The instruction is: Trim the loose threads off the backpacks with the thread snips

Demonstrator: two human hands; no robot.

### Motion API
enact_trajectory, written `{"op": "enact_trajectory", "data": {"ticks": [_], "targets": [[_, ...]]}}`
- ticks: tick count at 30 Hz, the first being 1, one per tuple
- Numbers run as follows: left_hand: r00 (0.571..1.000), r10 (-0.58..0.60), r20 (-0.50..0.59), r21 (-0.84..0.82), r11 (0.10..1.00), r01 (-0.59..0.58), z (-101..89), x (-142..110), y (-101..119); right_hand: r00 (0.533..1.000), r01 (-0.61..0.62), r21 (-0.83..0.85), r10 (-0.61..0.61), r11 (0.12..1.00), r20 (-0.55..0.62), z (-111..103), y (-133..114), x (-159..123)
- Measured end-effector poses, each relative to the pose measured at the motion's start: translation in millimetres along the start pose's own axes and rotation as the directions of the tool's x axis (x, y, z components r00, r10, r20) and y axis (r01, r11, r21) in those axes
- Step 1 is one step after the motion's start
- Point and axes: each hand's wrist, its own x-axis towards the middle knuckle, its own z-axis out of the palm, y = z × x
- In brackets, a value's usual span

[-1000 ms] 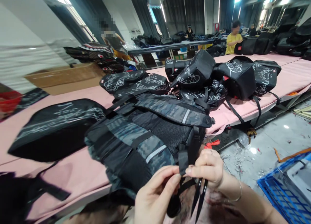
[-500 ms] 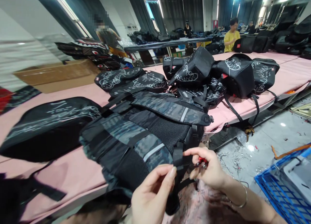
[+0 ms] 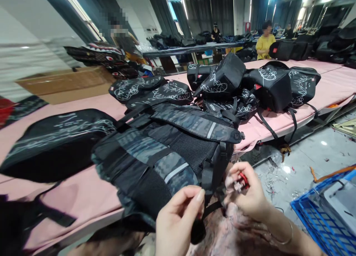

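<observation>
A camouflage backpack [image 3: 160,156] lies with its padded side up on a pink-covered worktop [image 3: 83,193], its near end reaching past the edge towards the person's hands. At half past five from the bag, the left hand [image 3: 179,220] presses thumb and forefinger together just beside a black webbing strap [image 3: 206,174]; whether anything is caught in that pinch cannot be told. At four o'clock, the right hand [image 3: 250,196] curls around a red-handled tool [image 3: 243,180], its working end too blurred to make out. The pack looks soft and floppy, probably light for its bulk, and likely to sag if lifted by one corner. The padded shoulder straps [image 3: 191,122] seem the surest hold; the webbing, thin and pliable, would probably be best pinched flat near its end. A black bag with white line drawings [image 3: 58,146] sits at nine o'clock, a heap of similar bags [image 3: 222,78] towards two, a cardboard box [image 3: 66,85] at ten, and a blue crate [image 3: 314,220] beyond the right arm.
</observation>
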Motion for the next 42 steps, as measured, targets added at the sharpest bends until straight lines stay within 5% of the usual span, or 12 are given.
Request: {"op": "enact_trajectory", "data": {"ticks": [4, 10, 22, 30, 34, 37, 40, 42], "targets": [[0.999, -0.028, 0.021, -0.14, 0.99, 0.03, -1.8, 2, -2, 0.979, 0.157, -0.236, -0.183, 0.959, -0.092, -10, 14, -2], [1.0, -0.001, 0.006, -0.115, 0.993, 0.002, -2.5, 2, -6, 0.879, 0.405, -0.445, -0.474, 0.799, -0.05, -8, 16, -5], [0.995, 0.068, -0.071, 0.077, 0.995, -0.062, 3.5, -3, 1, 0.863, 0.46, -0.486, -0.503, 0.743, 0.049, -8, 7, -1], [0.999, 0.035, -0.03, 0.019, 0.999, -0.035, 5.4, -1, -5, 0.867, 0.469, -0.465, -0.491, 0.751, 0.083, -10, 5, 3], [0.995, -0.093, 0.041, -0.16, 0.982, 0.099, 6.6, 1, 0, 0.926, 0.362, -0.267, -0.377, 0.893, -0.004, -10, 8, 1], [0.953, -0.25, 0.173, -0.406, 0.863, 0.3, 6.4, 2, 9, 0.987, 0.119, 0.014, -0.117, 0.993, -0.108, -6, 14, 0], [0.92, -0.322, 0.221, -0.605, 0.695, 0.389, 0.4, 2, 16, 0.987, -0.12, 0.248, 0.143, 0.961, -0.076, 7, 25, 2], [0.92, -0.34, 0.194, -0.647, 0.661, 0.38, -8.8, 2, 16, 0.962, -0.256, 0.323, 0.274, 0.911, -0.008, 18, 34, 4]]}}
